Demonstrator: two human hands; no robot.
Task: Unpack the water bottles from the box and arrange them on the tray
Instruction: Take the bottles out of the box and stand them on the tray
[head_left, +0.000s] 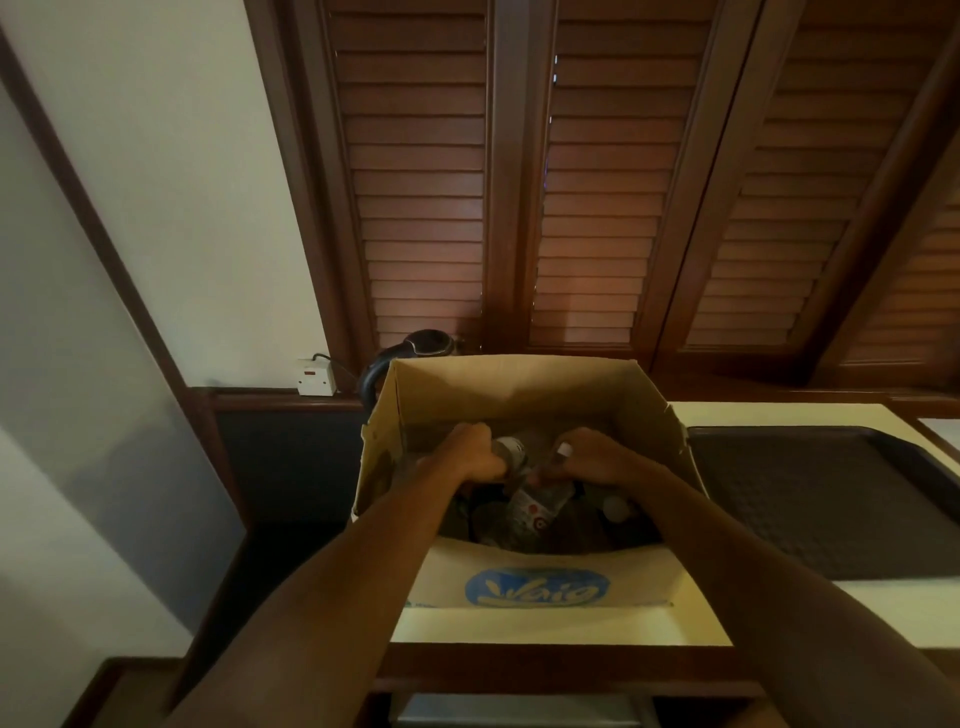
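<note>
- Inside the cardboard box (524, 395), both hands are down among the water bottles: the left hand (470, 449) has its fingers curled round the upper part of one bottle (511, 451), and the right hand (597, 457) curls round the neck of a second bottle (535, 501), its white cap (564, 449) showing just above the knuckles.
- Deeper in the box lie more bottles, dim and hard to count; one pale cap (615, 506) shows below the right hand.
- Right of the box, just beside its wall, sits the dark tray (831, 499), with no bottle on the part in view, so unpacking looks barely begun.
- Behind the box, a dark kettle (415, 353) peeks over its left rear corner.
- Judging by look, the bottles are thin clear plastic: if full, moderately heavy, smooth and somewhat slippery, yielding under a hard squeeze but unlikely to break.
- Best taken round the stiffer neck or shoulder to lift clear of the box walls, then stood upright on the tray.
</note>
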